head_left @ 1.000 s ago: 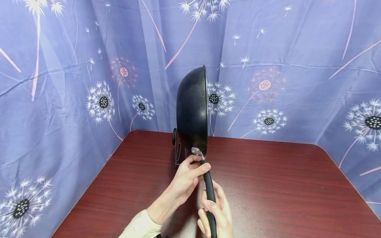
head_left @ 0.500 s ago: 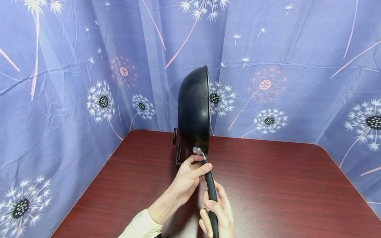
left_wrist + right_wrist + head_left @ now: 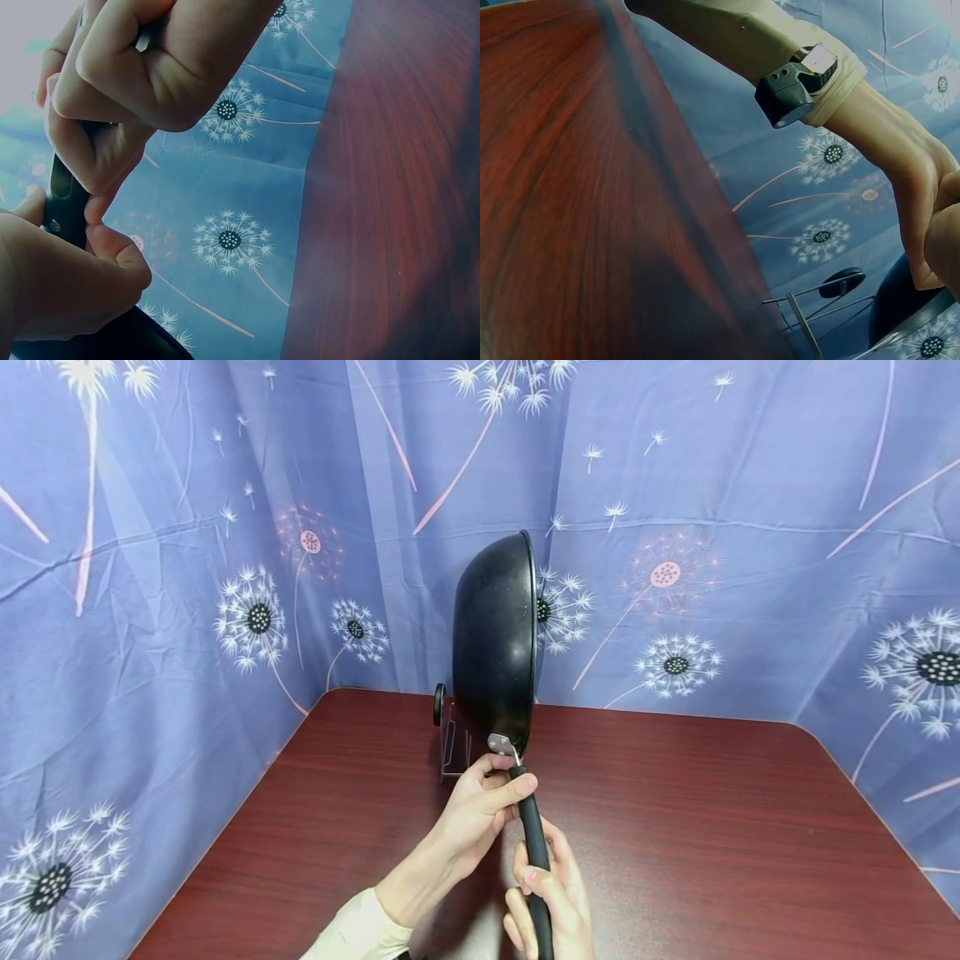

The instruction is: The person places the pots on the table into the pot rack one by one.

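Note:
A black wok (image 3: pixel 495 635) stands on edge in the head view, its bottom facing left and its rim to the right. My left hand (image 3: pixel 476 810) grips the upper end of its black handle (image 3: pixel 534 835), thumb across it, near the metal bracket (image 3: pixel 501 743). Lower down, my right hand (image 3: pixel 551 893) has its fingers curled round the same handle. In the left wrist view both hands close on the handle (image 3: pixel 67 206). Behind the wok, a thin wire rack (image 3: pixel 452 747) is partly hidden. Only part of the wok (image 3: pixel 900 300) shows in the right wrist view.
A round black disc (image 3: pixel 439 704) sits at the rack's left side. The reddish-brown wooden table (image 3: pixel 712 827) spreads beneath, with a blue dandelion-print curtain (image 3: pixel 637 485) along its back and sides. A black device (image 3: pixel 787 94) is strapped to the left wrist.
The wok has shifted slightly to the right and its top leans a little further right. Both hands keep their grip and move slightly right with the handle.

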`<action>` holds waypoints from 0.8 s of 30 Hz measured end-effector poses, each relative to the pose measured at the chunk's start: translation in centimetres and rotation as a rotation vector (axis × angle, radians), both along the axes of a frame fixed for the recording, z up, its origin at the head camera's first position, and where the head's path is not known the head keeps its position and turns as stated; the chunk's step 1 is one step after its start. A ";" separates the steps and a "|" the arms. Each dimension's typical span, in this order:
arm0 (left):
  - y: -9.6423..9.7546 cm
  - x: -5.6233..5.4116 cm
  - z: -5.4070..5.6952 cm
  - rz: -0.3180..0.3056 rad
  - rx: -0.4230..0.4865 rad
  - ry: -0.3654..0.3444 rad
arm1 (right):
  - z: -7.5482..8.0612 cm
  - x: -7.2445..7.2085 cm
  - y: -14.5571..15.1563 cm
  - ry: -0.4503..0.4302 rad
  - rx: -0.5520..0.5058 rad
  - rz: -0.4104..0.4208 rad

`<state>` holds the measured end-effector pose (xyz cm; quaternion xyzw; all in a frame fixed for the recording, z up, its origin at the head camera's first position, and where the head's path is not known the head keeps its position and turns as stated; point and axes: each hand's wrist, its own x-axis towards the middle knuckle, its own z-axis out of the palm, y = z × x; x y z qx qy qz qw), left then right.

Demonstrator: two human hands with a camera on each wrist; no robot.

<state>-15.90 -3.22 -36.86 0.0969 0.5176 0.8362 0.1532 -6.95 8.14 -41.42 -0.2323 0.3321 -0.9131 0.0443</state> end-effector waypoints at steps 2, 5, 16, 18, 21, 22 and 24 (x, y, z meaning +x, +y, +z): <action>0.1 0.0 -0.1 0.001 -0.004 -0.004 | -0.1 0.0 0.0 -0.010 -0.004 0.003; 0.2 0.0 -0.2 0.006 -0.009 -0.004 | -0.2 0.0 0.0 0.004 -0.019 0.009; 0.4 0.2 -0.6 0.020 -0.060 -0.007 | -0.7 0.2 0.1 -0.010 -0.042 0.016; 0.4 0.2 -0.7 0.019 -0.066 -0.007 | -0.7 0.2 0.2 -0.007 -0.042 0.019; 0.5 0.3 -0.7 0.016 -0.075 -0.008 | -0.8 0.2 0.3 0.001 -0.046 0.024; 0.5 0.3 -0.8 0.015 -0.078 -0.008 | -0.8 0.2 0.3 -0.003 -0.043 0.023; 0.6 0.3 -0.8 0.017 -0.086 -0.011 | -0.9 0.3 0.3 -0.011 -0.040 0.022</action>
